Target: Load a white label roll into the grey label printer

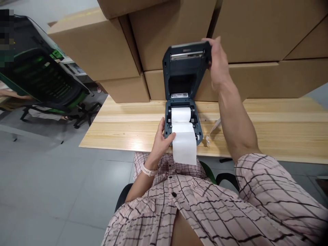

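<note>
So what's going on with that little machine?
Someone sitting at a wooden table has a small printer open in front of them. Their right hand is holding the lid up. Their left hand is by the printer's side, with the thumb at the edge of the white paper. The paper roll sits inside, and the loose end sticks out the front. Big cardboard boxes are stacked behind.

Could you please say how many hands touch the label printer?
2: the left hand at the left side of the printer base, thumb at the paper strip; the right hand on the raised lid.
</note>
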### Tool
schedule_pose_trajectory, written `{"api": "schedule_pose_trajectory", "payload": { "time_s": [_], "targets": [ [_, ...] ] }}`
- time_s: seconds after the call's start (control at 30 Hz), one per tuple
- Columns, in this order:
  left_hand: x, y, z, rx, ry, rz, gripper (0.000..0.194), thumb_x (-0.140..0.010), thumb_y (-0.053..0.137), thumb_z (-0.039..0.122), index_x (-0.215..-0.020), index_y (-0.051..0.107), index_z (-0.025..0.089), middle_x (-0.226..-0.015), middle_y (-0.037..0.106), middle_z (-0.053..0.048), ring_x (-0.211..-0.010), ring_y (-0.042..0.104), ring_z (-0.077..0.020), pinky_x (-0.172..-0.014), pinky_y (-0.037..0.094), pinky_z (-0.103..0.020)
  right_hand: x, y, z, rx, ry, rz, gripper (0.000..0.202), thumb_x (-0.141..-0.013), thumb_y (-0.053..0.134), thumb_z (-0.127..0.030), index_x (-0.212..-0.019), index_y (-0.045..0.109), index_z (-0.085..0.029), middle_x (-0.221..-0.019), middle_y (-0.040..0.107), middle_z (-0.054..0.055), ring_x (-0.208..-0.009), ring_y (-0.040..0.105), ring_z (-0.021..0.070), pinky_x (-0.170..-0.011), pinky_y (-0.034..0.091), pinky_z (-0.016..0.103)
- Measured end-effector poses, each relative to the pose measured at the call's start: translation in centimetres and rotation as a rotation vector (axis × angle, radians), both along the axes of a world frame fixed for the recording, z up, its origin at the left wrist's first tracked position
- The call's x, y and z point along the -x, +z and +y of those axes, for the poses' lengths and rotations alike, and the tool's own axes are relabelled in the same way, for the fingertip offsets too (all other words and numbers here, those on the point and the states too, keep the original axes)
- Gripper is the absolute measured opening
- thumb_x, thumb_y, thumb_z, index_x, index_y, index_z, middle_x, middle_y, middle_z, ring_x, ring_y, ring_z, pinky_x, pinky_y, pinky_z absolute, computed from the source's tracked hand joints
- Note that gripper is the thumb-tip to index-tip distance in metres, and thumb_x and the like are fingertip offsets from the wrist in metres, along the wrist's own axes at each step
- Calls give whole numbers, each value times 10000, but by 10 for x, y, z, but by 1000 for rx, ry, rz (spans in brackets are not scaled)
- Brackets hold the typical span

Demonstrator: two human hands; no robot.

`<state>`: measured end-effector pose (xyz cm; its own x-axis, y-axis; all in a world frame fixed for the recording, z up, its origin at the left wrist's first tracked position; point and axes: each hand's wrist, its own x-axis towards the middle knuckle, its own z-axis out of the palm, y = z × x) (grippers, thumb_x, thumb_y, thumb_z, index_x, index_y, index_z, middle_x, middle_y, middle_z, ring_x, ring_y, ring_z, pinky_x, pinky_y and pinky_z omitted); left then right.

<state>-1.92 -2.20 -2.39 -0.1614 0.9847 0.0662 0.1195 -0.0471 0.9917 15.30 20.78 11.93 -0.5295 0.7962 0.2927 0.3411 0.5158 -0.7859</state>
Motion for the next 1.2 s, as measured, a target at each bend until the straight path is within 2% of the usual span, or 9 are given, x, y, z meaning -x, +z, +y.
{"api": "schedule_pose_trajectory", "payload": {
  "time_s": [0.1, 0.23, 0.3, 0.4, 0.5, 0.7, 1.0, 1.13, 1.2],
  "targets": [
    [-8, -5, -13, -54, 121, 98, 976, -988, 671, 438, -1711, 16, 441, -1825, 139, -83, -1630, 327, -389, -1284, 406, -584, -14, -29, -49, -268, -185, 352, 662, -1041, 195, -726, -1445, 535, -327, -1565, 587, 19, -1481, 513, 245, -1277, 403, 439],
    [-15, -11, -32, -298, 256, 292, 1084, -967, 696, 429, -1692, -110, 466, -1839, -46, -44, -1666, 220, -401, -1338, 302, -595, -33, -83, -125, -336, -140, 167, 661, -1047, 178, -702, -1421, 584, -338, -1540, 608, 47, -1519, 484, 300, -1290, 353, 560],
    [-15, -11, -37, -432, 298, 368, 1051, -970, 670, 473, -1697, -89, 456, -1838, -78, -21, -1689, 122, -390, -1356, 247, -598, -35, -107, -151, -312, -155, 73, 558, -1046, 270, -639, -1373, 633, -369, -1547, 608, 38, -1549, 451, 335, -1292, 320, 640],
    [-13, -7, -32, -479, 347, 397, 791, -1034, 509, 537, -1710, 126, 389, -1834, 101, -32, -1695, 119, -349, -1361, 225, -584, -30, -131, -173, -279, -240, 104, 426, -1044, 350, -481, -1300, 675, -380, -1504, 634, 37, -1572, 426, 331, -1279, 338, 673],
    [-14, -3, -16, -346, 326, 288, 638, -1059, 459, 543, -1654, 334, 348, -1792, 274, -43, -1679, 213, -310, -1368, 228, -536, -24, -140, -181, -283, -297, 143, 397, -1044, 353, -390, -1265, 681, -363, -1480, 644, 43, -1580, 420, 314, -1276, 364, 666],
    [-23, -8, -2, -190, 247, -81, 729, -998, 619, 552, -1645, 340, 363, -1771, 325, -48, -1650, 298, -300, -1367, 264, -475, -18, -154, -183, -329, -297, 233, 367, -1052, 380, -321, -1264, 679, -347, -1522, 621, 12, -1601, 392, 311, -1285, 354, 678],
    [-27, -13, -2, -367, 327, 72, 643, -1030, 567, 531, -1618, 376, 353, -1756, 324, -57, -1632, 317, -285, -1348, 283, -474, -10, -163, -177, -420, -259, 430, 354, -1078, 391, -285, -1250, 696, -338, -1511, 635, -20, -1566, 448, 285, -1306, 351, 635],
    [-19, -29, -37, -417, 588, 104, 343, -972, 669, 473, -1240, 626, 263, -1255, 669, -75, -1093, 659, -198, -958, 566, -365, -13, -159, -178, -393, -273, 384, 329, -1079, 392, -305, -1201, 697, -319, -1487, 646, 1, -1569, 447, 299, -1291, 367, 646],
    [-21, -36, -56, -355, 543, 89, 288, -967, 643, 497, -877, 628, 225, -828, 624, -6, -731, 575, -142, -683, 504, -274, -14, -159, -178, -385, -276, 384, 320, -1076, 396, -299, -1192, 694, -317, -1481, 649, 5, -1567, 449, 298, -1290, 369, 644]
  ]
}}
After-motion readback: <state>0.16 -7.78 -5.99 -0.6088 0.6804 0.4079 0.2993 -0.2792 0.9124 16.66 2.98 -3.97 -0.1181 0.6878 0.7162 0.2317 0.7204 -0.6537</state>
